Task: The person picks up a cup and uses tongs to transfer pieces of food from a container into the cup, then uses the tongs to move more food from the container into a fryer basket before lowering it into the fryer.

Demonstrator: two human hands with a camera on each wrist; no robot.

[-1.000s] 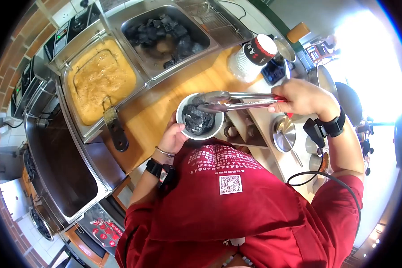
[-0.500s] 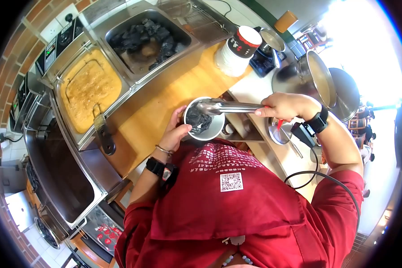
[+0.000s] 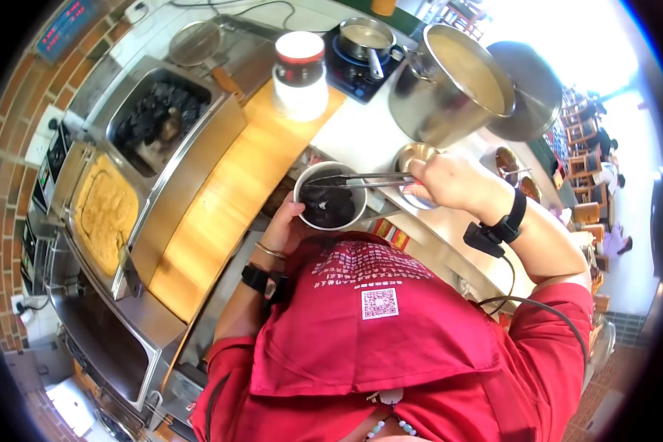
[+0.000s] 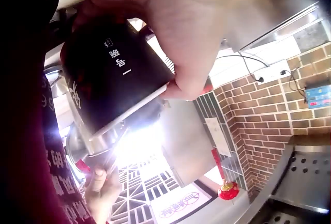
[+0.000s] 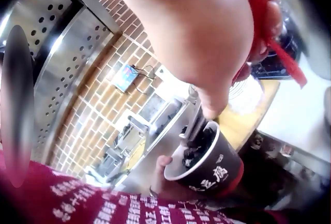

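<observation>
My left hand point(image 3: 286, 225) grips a black paper cup point(image 3: 330, 197) with a white inside, held in front of my chest. Dark black chunks point(image 3: 324, 206) fill it. My right hand point(image 3: 440, 179) squeezes metal tongs point(image 3: 361, 179) with red handles; their tips lie across the cup's mouth, over the chunks. The left wrist view shows the left hand point(image 4: 181, 33) wrapped round the printed cup point(image 4: 111, 74) from below. From the right wrist, the right hand point(image 5: 207, 38) and the red handles point(image 5: 266, 25) show above the cup point(image 5: 212, 164).
A large steel pot point(image 3: 449, 81) of pale liquid stands on the white counter behind my right hand, a small steel bowl point(image 3: 412, 156) beside it. A stack of cups point(image 3: 300, 66) sits on the wooden counter point(image 3: 221, 214). Left: a tray of black chunks point(image 3: 155, 118) and a fryer point(image 3: 107, 210).
I have turned right, away from the fryer, and now face the pot. The cup and the tongs came along, and the tong tips have sunk lower into the cup's mouth.
</observation>
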